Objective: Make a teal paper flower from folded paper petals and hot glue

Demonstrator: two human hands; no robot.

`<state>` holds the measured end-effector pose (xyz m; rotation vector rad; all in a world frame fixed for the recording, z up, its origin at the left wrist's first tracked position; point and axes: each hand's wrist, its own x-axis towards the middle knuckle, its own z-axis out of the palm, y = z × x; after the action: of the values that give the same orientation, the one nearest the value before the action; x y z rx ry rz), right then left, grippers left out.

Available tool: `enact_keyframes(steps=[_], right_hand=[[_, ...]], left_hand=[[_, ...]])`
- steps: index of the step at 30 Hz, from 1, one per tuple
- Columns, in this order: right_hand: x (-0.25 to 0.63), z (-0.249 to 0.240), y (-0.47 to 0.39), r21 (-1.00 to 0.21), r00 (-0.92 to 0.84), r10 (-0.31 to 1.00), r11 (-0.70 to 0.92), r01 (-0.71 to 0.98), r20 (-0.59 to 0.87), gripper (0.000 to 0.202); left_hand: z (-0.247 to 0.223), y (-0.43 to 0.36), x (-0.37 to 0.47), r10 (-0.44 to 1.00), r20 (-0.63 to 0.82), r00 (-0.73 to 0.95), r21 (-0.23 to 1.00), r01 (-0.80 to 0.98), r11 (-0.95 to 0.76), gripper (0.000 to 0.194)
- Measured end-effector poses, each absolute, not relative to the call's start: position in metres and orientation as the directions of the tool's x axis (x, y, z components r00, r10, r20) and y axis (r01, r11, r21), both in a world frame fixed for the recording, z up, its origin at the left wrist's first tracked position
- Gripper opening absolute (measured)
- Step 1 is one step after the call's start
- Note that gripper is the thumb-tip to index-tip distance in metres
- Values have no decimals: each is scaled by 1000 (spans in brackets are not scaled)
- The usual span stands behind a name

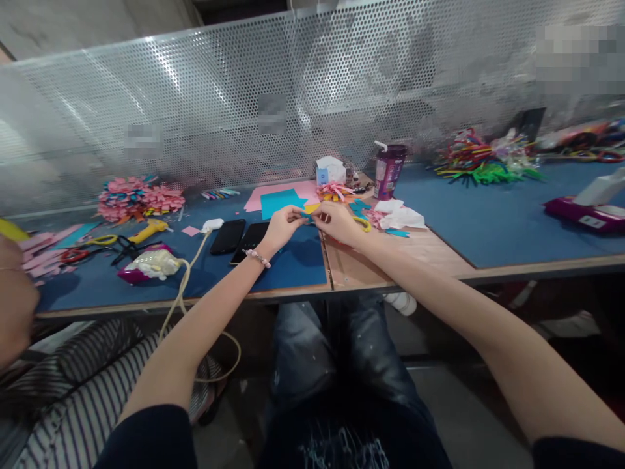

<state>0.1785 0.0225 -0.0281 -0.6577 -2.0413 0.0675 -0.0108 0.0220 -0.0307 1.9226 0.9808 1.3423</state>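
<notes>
My left hand (286, 224) and my right hand (336, 220) meet above the table's near middle, fingertips pinched around a small blue paper piece (307, 216). Its exact shape is too small to make out. Behind the hands lie a blue paper sheet (279, 202) and pink paper sheets (252, 198). Yellow-handled scissors (362, 223) rest just right of my right hand, partly hidden by it. Two dark phones, one a black phone (228, 236), lie left of my left hand.
A purple cup (389, 172) with a straw and a tissue pack (330, 170) stand behind. Crumpled tissue (401, 215) lies to the right. At left are a yellow glue gun (149, 230), a cable (184, 280) and pink paper bundles (141, 198). Another person sits left. A perforated metal panel (219, 111) stands behind.
</notes>
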Motion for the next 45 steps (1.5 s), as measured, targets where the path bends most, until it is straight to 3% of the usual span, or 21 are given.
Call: enact_keyframes(steps=[16, 31, 45], right_hand=[[183, -31, 23, -427, -348, 586, 792, 436, 732, 3], [176, -32, 15, -188, -383, 419, 837, 513, 823, 10], [176, -34, 18, -94, -405, 376, 819, 567, 833, 10]], left_hand=[[-28, 16, -9, 849, 454, 272, 835, 203, -511, 27], [-27, 13, -9, 874, 417, 250, 882, 120, -455, 35], [-25, 9, -8, 874, 408, 264, 891, 92, -444, 39]])
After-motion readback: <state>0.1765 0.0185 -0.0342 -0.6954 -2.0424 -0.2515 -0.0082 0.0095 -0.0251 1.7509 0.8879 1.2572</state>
